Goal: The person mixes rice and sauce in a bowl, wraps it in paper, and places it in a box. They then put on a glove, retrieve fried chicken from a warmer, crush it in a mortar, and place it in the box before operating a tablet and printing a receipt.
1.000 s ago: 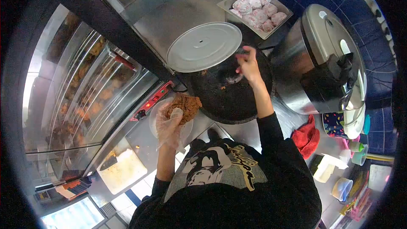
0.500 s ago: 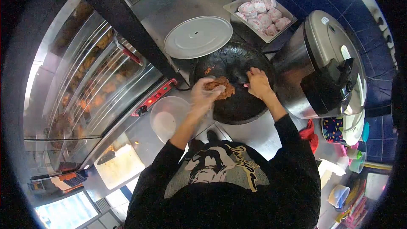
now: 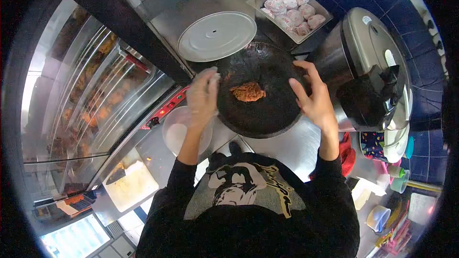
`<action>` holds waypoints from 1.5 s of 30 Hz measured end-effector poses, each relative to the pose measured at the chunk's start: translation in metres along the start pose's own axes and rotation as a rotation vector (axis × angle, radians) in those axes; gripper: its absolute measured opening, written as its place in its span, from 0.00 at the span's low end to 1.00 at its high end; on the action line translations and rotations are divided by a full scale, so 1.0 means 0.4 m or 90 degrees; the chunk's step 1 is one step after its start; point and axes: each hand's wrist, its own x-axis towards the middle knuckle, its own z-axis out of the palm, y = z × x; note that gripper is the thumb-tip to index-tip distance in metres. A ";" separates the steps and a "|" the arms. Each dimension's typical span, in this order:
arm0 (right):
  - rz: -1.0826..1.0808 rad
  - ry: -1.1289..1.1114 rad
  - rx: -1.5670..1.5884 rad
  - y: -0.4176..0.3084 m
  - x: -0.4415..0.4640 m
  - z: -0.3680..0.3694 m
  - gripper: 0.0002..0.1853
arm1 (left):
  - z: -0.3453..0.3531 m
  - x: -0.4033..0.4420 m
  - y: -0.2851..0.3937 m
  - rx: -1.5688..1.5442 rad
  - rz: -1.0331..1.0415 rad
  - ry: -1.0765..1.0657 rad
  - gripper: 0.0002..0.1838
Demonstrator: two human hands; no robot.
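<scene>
A piece of fried chicken with a rough brown crust lies on a dark, round chopping block. My left hand is over the block's left edge, slightly blurred, its fingers stretched out and nothing in it. At the opposite side, my right hand is open with thumb and fingers apart by the rim; whether it touches the rim I cannot tell. Both hands are apart from the chicken.
A grey oval lid lies behind the block, near a metal tray of paper-wrapped items. A large steel cooker stands right. At left are a heated glass cabinet, a translucent bowl and a cutting board with a knife.
My left hand has let go of the fried chicken, which now rests on the block, and has moved left. My right hand has moved outward to the right rim and opened.
</scene>
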 end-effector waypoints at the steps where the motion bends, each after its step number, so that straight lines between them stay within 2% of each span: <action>1: -0.072 0.037 -0.024 -0.020 -0.001 0.025 0.21 | -0.015 -0.006 -0.012 -0.038 -0.051 0.009 0.13; 3: -0.189 0.120 -0.057 0.009 -0.004 0.113 0.20 | -0.038 -0.030 -0.048 -0.114 -0.150 0.029 0.12; 4: -0.108 -0.008 -0.120 0.086 -0.005 0.178 0.19 | -0.042 -0.048 -0.083 -0.120 -0.111 0.064 0.14; 5: -0.024 -0.137 -0.182 0.155 -0.011 0.234 0.18 | -0.054 -0.062 -0.081 -0.174 -0.148 0.066 0.14; 7: -0.023 -0.092 -0.131 0.152 0.006 0.223 0.17 | -0.065 -0.074 -0.068 -0.289 -0.219 0.080 0.14; 9: -0.016 -0.055 -0.115 0.105 -0.002 0.198 0.17 | -0.093 -0.096 -0.039 -0.295 -0.284 0.048 0.17; 10: -0.081 0.030 -0.098 0.074 -0.012 0.193 0.17 | -0.098 -0.083 -0.032 -0.303 -0.305 0.038 0.19; 13: -0.076 0.091 -0.076 0.063 -0.042 0.257 0.16 | -0.111 -0.090 -0.055 -0.297 -0.306 0.049 0.19; 14: 0.038 -0.035 -0.240 0.149 -0.045 0.317 0.16 | -0.115 -0.098 -0.052 -0.304 -0.311 0.051 0.19; 15: 0.033 -0.031 -0.203 0.167 -0.048 0.329 0.17 | -0.117 -0.093 -0.047 -0.313 -0.310 0.054 0.19; 17: -0.090 -0.017 -0.079 0.158 0.001 0.278 0.17 | -0.103 -0.084 -0.033 -0.346 -0.307 0.078 0.19; 20: -0.083 0.130 -0.016 0.070 -0.026 0.268 0.18 | -0.106 -0.063 -0.014 -0.368 -0.306 0.085 0.18; 22: 0.010 0.020 -0.134 0.156 -0.047 0.338 0.19 | -0.106 -0.080 -0.017 -0.347 -0.320 0.087 0.18; 24: 0.082 -0.059 -0.214 0.164 -0.055 0.338 0.18 | -0.096 -0.093 -0.034 -0.385 -0.294 0.081 0.17; 25: -0.004 -0.027 -0.182 0.166 -0.020 0.313 0.18 | -0.086 -0.087 -0.042 -0.408 -0.274 0.092 0.17; 27: -0.144 0.032 -0.099 0.163 0.001 0.282 0.19 | -0.090 -0.104 -0.047 -0.335 -0.249 0.046 0.17; 28: -0.158 0.109 -0.082 0.133 -0.008 0.268 0.18 | -0.087 -0.092 -0.052 -0.301 -0.229 0.032 0.17; 31: -0.016 0.112 -0.099 0.175 -0.027 0.305 0.17 | -0.068 -0.095 -0.043 -0.334 -0.258 0.032 0.16; 32: 0.025 0.069 -0.172 0.216 -0.037 0.329 0.17 | -0.066 -0.113 -0.038 -0.346 -0.259 0.018 0.16; 35: -0.122 0.065 -0.099 0.224 0.014 0.273 0.17 | -0.054 -0.110 -0.034 -0.389 -0.236 0.014 0.18; 36: -0.080 0.084 -0.082 0.209 0.007 0.271 0.17 | -0.056 -0.111 -0.033 -0.397 -0.234 0.015 0.19; 39: -0.072 0.203 0.012 0.192 -0.032 0.320 0.17 | -0.068 -0.092 -0.036 -0.397 -0.196 0.018 0.21; 40: -0.004 0.069 -0.150 0.243 -0.039 0.347 0.17 | -0.077 -0.103 -0.032 -0.389 -0.186 0.007 0.22; 41: 0.002 0.072 -0.214 0.227 -0.055 0.358 0.18 | -0.085 -0.111 -0.024 -0.381 -0.190 -0.013 0.23; 43: -0.056 0.055 -0.068 0.225 -0.001 0.321 0.19 | -0.091 -0.094 -0.015 -0.371 -0.177 -0.026 0.24; 44: -0.091 0.074 -0.115 0.224 0.009 0.309 0.20 | -0.106 -0.100 -0.014 -0.330 -0.161 -0.053 0.25; 45: -0.089 0.121 -0.074 0.191 -0.001 0.310 0.20 | -0.119 -0.093 -0.016 -0.292 -0.139 -0.071 0.26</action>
